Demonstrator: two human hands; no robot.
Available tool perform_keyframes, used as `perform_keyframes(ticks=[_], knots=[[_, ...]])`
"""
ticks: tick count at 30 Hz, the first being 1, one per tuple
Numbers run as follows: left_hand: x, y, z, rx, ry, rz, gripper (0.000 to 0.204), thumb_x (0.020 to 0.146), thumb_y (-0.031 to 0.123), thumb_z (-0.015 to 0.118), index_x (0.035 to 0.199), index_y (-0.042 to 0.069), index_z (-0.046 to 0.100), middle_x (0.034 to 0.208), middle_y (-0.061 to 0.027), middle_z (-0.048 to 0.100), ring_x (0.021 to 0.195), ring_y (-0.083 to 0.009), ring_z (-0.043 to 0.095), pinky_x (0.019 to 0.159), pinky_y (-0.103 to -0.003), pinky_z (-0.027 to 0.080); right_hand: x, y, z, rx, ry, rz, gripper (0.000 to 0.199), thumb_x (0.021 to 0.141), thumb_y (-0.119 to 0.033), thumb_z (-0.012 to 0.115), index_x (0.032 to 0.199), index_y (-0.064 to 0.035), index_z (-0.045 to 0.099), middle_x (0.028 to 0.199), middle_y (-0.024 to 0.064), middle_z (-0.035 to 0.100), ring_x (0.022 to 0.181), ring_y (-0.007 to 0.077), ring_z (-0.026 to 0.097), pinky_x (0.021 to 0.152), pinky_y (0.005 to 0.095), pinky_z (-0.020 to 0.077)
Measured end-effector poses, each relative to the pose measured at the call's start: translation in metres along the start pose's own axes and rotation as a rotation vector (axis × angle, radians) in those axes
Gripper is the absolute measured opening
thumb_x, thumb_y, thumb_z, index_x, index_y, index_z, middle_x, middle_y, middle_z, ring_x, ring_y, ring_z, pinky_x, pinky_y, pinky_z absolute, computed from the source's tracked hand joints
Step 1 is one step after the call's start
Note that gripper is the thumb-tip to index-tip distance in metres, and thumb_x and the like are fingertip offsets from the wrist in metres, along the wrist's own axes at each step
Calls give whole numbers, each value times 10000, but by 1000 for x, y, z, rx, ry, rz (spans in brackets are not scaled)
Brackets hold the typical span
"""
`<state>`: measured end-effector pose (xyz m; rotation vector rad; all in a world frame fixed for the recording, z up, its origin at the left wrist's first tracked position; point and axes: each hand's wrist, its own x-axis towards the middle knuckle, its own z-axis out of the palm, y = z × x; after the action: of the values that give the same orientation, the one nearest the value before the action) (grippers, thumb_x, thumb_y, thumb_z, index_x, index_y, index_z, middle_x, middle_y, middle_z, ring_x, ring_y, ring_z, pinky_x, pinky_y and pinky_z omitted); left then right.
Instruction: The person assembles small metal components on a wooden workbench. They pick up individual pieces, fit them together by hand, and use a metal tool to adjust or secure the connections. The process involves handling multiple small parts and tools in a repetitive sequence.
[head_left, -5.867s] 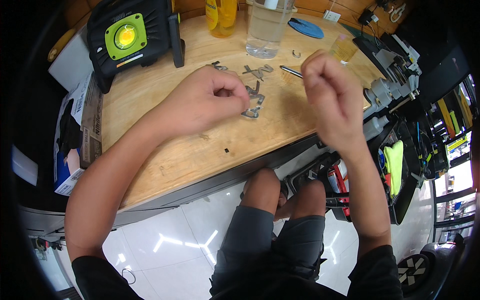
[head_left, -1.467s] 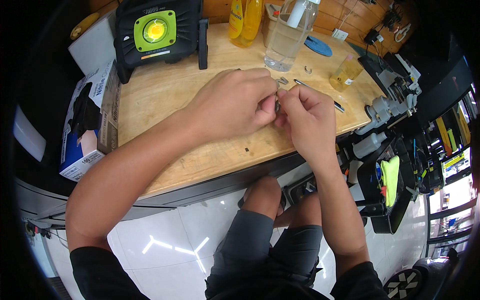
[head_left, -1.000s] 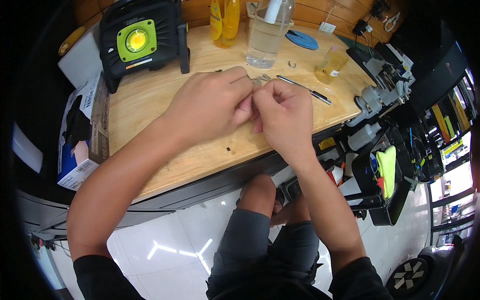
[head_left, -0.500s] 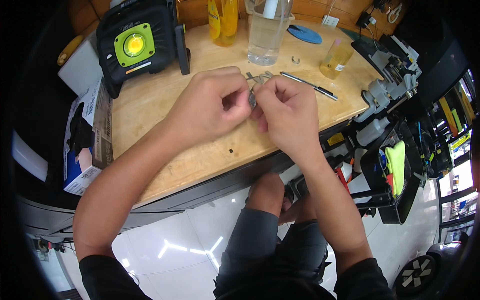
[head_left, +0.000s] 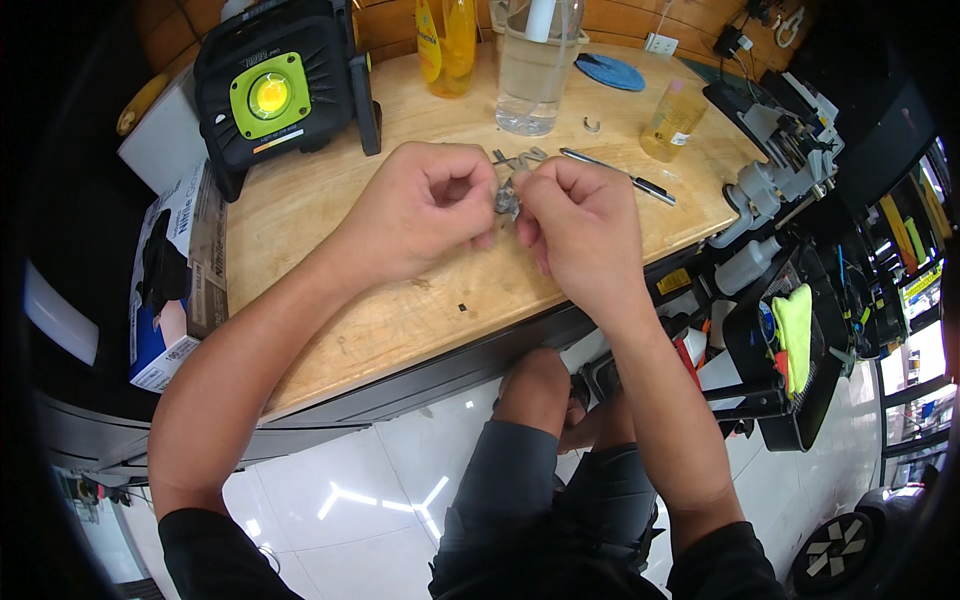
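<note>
Over the wooden workbench [head_left: 400, 340], my left hand [head_left: 430, 205] and my right hand [head_left: 580, 215] meet with fingers pinched together. Between the fingertips shows a small grey metal part [head_left: 507, 200], lumpy in outline; both hands grip it, and much of it is covered. Just beyond the fingers lie several thin metal pieces [head_left: 532, 156], partly hidden by my right hand. A silver and black pen [head_left: 652, 188] lies to the right of them. Farther back is a small C-shaped metal piece [head_left: 592, 125].
A black work light [head_left: 290, 60] glows at the back left, above a glove box [head_left: 170, 290]. At the back stand a yellow bottle [head_left: 447, 50], a clear bottle [head_left: 530, 95] and an amber container [head_left: 668, 130]. A blue pad [head_left: 610, 71] lies behind; a clamp-like metal device [head_left: 760, 185] is at the right edge.
My hands have drawn slightly apart, uncovering more of the grey metal part between the fingertips. The things on the bench stay where they were.
</note>
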<state>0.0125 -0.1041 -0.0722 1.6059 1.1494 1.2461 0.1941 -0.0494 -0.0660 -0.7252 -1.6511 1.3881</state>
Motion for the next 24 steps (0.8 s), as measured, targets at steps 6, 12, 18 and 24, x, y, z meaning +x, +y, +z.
perform_keyframes(ticks=[6,12,18,24], knots=[[-2,8,5,605,99,327,98,794,0,641,767,-13,548,717,-75,530,629,-164,545,574,-328,452,0,13,5,-154,47,-151,178,866,-49,656,715,43,636,596,10,596,570,43,514,521,245,414],[-3,9,7,789,133,448,107,763,-4,653,761,-14,547,712,-103,508,608,-231,530,557,-340,444,3,11,6,-117,83,-126,202,882,-70,660,718,47,649,614,31,631,566,53,546,537,249,442],[-10,14,9,649,83,355,97,851,30,615,780,-1,556,731,-78,515,623,-164,537,556,-313,429,6,1,-4,-16,29,-34,249,925,-102,650,720,38,658,628,49,653,567,76,595,544,242,451],[-5,13,-1,411,123,202,290,1057,208,516,875,-8,578,772,-27,534,658,-102,519,604,-269,428,6,1,-9,79,14,16,232,940,-116,630,758,20,676,650,37,648,594,81,602,567,231,457]])
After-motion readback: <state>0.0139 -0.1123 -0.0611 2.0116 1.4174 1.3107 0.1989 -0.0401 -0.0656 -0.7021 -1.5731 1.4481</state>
